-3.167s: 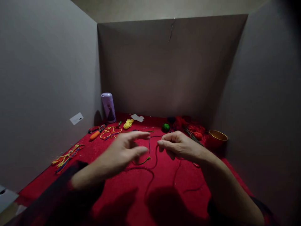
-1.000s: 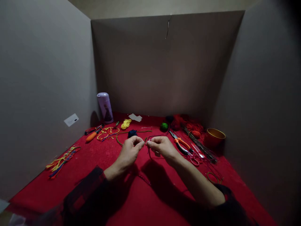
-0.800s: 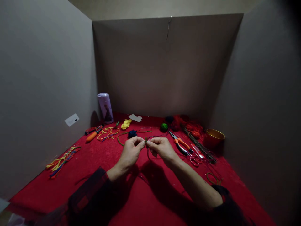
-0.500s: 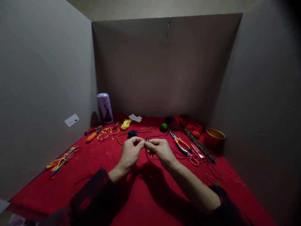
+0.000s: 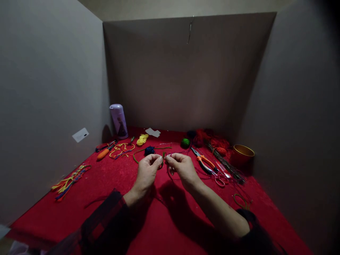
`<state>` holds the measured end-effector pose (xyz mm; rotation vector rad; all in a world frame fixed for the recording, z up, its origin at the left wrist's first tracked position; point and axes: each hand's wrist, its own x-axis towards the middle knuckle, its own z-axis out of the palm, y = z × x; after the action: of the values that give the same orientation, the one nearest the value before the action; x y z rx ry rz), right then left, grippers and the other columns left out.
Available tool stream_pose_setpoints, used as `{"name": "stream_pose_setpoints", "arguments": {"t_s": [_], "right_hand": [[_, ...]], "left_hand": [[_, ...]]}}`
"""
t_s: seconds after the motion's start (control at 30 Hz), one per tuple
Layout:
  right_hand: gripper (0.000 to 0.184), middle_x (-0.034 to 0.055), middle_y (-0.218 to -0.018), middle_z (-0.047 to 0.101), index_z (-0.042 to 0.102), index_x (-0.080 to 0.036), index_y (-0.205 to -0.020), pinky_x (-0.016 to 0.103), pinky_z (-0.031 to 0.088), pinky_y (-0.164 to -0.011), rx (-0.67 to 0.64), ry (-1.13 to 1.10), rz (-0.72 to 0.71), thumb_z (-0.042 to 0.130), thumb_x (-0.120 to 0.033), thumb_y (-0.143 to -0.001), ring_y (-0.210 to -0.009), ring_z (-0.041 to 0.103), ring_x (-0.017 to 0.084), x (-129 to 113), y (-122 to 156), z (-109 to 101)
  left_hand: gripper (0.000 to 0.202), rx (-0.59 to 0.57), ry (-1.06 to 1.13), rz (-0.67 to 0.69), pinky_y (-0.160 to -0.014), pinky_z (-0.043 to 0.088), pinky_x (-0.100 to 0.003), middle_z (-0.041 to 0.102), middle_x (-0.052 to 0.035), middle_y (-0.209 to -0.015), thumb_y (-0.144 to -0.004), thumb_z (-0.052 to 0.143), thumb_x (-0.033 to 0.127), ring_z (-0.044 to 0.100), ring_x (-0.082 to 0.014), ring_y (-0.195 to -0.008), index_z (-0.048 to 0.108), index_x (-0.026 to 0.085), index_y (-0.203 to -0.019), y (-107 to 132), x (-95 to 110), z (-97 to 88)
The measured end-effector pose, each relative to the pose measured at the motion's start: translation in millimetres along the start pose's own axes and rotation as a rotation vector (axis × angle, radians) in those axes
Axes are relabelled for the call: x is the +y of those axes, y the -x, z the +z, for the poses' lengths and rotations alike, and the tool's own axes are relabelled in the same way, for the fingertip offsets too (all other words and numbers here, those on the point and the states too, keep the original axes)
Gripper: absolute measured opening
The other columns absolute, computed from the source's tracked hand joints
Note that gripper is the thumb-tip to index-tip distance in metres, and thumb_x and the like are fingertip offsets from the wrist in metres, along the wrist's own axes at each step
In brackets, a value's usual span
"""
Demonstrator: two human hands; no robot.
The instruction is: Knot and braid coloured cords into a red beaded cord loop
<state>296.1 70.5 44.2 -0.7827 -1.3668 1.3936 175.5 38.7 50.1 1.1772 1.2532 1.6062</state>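
Green cord (image 5: pixel 164 155) is pinched in the fingers of the left hand (image 5: pixel 146 171), above the middle of the tabletop (image 5: pixel 111 177). Just beside, the right hand's (image 5: pixel 184 170) fingers are together on a dark reddish cord (image 5: pixel 168 173). Orange-handled pliers (image 5: pixel 204 159) lie toward the right edge; a purple bottle (image 5: pixel 119 122) stands near the far left corner.

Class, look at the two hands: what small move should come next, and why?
Perhaps gently draw out the slack: a dark reddish strand hangs curved beneath the pinching right hand, while the left hand pinches close by, a green cord end showing between them.
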Motion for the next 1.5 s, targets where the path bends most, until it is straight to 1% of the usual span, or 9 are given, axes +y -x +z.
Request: {"name": "stream_pose_setpoints", "arguments": {"t_s": [0.53,0.67,0.77,0.87,0.97,1.07,1.17,1.33,1.5], "right_hand": [[0.025,-0.0018,-0.052,0.045,0.06,-0.014,-0.057,0.024,0.027,-0.049,0.043,-0.113,0.004,0.068,-0.034,-0.068,-0.05,0.035,0.009,3.7,6.1,7.1],[0.021,0.0021,-0.069,0.055,0.066,-0.015,-0.062,0.026,0.038,-0.065,0.144,-0.091,-0.075,0.07,-0.035,-0.066,-0.067,0.046,0.013,5.5,2.1,5.2],[0.019,0.0037,-0.075,0.057,0.067,-0.016,-0.06,0.029,0.04,-0.077,0.15,-0.053,-0.135,0.071,-0.034,-0.066,-0.079,0.05,0.016,5.8,-0.9,3.0],[0.018,0.0031,-0.075,0.057,0.066,-0.015,-0.059,0.027,0.041,-0.072,0.139,-0.102,-0.127,0.072,-0.032,-0.065,-0.077,0.05,0.015,3.8,-1.1,2.0],[0.021,0.0017,-0.067,0.057,0.065,-0.014,-0.06,0.022,0.039,-0.057,0.11,-0.188,-0.048,0.073,-0.033,-0.065,-0.065,0.049,0.012,-2.8,-1.0,-1.1],[0.021,0.0031,-0.07,0.063,0.066,-0.014,-0.069,0.017,0.031,-0.043,0.08,-0.294,0.05,0.074,-0.033,-0.065,-0.054,0.045,0.007,-15.1,-3.7,-10.4],[0.022,0.0056,-0.087,0.068,0.063,-0.015,-0.076,0.013,0.021,-0.035,0.029,-0.48,0.089,0.076,-0.029,-0.065,-0.046,0.04,0.003,-31.4,-8.5,-25.1],[0.02,-0.0007,-0.069,0.063,0.059,-0.015,-0.076,0.009,0.022,-0.031,0.147,-0.64,0.068,0.075,-0.024,-0.068,-0.045,0.046,0.003,-59.2,-15.3,-47.7],[0.016,-0.0041,-0.06,0.055,0.055,-0.015,-0.074,0.009,0.024,-0.031,0.32,-0.652,-0.005,0.069,-0.021,-0.076,-0.041,0.043,0.001,-81.3,-17.1,-65.6]], "left_hand": [[0.025,0.001,0.062,-0.06,-0.052,0.035,-0.022,0.054,0.0019,-0.056,-0.059,0.072,0.032,0.043,-0.0078,-0.052,0.059,0.011,-0.065,-0.9,-2.9,1.4],[0.025,0.0,0.029,0.0,-0.058,0.039,-0.023,0.054,0.0021,-0.062,-0.06,0.072,0.03,0.048,-0.0093,-0.059,0.055,0.013,-0.067,-2.1,-3.8,2.3],[0.025,-0.004,0.07,0.002,-0.066,0.042,-0.024,0.056,0.0011,-0.069,-0.066,0.068,0.033,0.052,-0.0109,-0.066,0.054,0.014,-0.075,-1.5,-3.2,5.4],[0.028,-0.102,0.141,-0.009,-0.073,0.044,-0.026,0.059,-0.0016,-0.076,-0.072,0.063,0.038,0.056,-0.0124,-0.074,0.053,0.014,-0.083,1.7,-0.5,10.5],[0.033,-0.282,0.155,-0.106,-0.061,0.043,-0.025,0.057,-0.0008,-0.069,-0.075,0.061,0.043,0.052,-0.01,-0.059,0.053,0.012,-0.087,5.8,3.0,11.1],[0.037,-0.389,0.106,-0.244,-0.042,0.028,-0.02,0.041,0.0062,-0.054,-0.077,0.059,0.047,0.031,-0.0041,-0.041,0.057,0.011,-0.085,5.9,7.8,0.7],[0.036,-0.483,0.066,-0.314,-0.04,0.014,-0.019,0.026,0.0092,-0.049,-0.078,0.06,0.045,0.018,-0.0029,-0.041,0.061,0.009,-0.082,-2.2,16.1,-19.8],[0.028,-0.524,0.035,-0.303,-0.041,0.012,-0.019,0.027,0.0074,-0.05,-0.077,0.063,0.038,0.019,-0.0029,-0.043,0.061,0.01,-0.071,-27.1,34.7,-54.3],[0.024,-0.526,0.098,-0.323,-0.04,0.013,-0.018,0.026,0.0064,-0.052,-0.08,0.06,0.03,0.018,-0.0032,-0.044,0.055,0.012,-0.064,-43.7,50.4,-74.1]]}}
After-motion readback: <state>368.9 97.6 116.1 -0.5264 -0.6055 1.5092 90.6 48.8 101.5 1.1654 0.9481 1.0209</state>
